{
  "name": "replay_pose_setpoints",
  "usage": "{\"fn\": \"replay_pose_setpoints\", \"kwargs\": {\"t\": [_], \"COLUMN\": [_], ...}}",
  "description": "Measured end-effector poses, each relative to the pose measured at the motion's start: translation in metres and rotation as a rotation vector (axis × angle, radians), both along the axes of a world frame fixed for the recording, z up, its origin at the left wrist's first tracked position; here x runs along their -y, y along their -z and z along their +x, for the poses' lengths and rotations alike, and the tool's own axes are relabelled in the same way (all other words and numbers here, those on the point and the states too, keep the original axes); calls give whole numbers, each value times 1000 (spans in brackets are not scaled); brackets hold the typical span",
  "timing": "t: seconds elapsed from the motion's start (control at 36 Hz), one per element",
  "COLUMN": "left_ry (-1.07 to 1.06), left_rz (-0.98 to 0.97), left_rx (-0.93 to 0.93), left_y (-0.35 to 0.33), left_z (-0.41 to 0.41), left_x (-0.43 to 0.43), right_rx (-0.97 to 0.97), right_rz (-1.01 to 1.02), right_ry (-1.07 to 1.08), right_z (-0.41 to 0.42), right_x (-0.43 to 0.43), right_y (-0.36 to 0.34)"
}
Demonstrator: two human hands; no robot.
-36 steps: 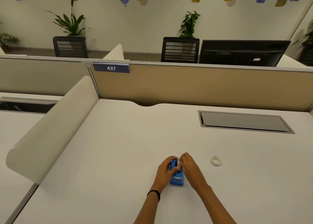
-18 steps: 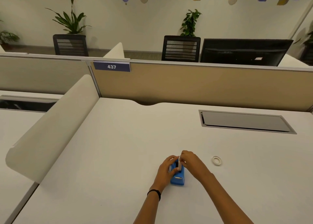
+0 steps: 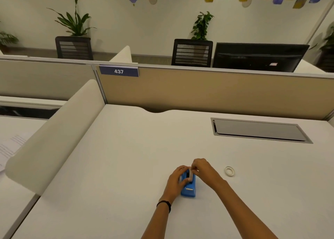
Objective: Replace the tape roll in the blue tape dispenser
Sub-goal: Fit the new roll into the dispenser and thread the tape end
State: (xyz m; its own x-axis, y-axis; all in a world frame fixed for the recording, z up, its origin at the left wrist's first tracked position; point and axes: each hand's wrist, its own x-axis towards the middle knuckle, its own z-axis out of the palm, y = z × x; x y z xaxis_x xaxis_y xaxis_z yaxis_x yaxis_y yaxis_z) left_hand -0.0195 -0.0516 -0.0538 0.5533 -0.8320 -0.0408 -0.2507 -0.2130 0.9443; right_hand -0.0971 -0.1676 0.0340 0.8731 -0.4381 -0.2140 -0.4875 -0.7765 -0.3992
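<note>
Blue dispenser (image 3: 188, 189) stays gripped by left hand (image 3: 176, 180); right hand (image 3: 202, 168) has lifted, pinching its roll.

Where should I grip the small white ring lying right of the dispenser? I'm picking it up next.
The white ring lies flat on the desk, apart from the right hand and the blue dispenser. Probably come from above and pinch its thin band, one fingertip in the open centre, one outside.

The blue tape dispenser (image 3: 188, 189) sits upright on the desk, a white tape roll (image 3: 229, 171) lying flat well right.
</note>
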Motion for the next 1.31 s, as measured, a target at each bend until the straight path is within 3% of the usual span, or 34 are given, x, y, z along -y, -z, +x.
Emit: {"fn": "replay_pose_setpoints", "kwargs": {"t": [0.5,0.78,1.03,1.31], "left_ry": [-17,-1,-15,-24], "left_rz": [-56,-77,-75,-69], "left_rx": [-47,-23,-48,-56], "left_y": [4,1,0,4], "left_z": [-3,-3,-4,-3], "left_x": [-1,-3,-2,-1], "right_rx": [-132,-41,-234,-271], "right_rz": [-45,17,-69,-89], "right_ry": [-104,-24,-82,-68], "right_z": [6,-1,18,24], "right_x": [-7,-1,-10,-9], "right_y": [-9,4,-14,-10]}}
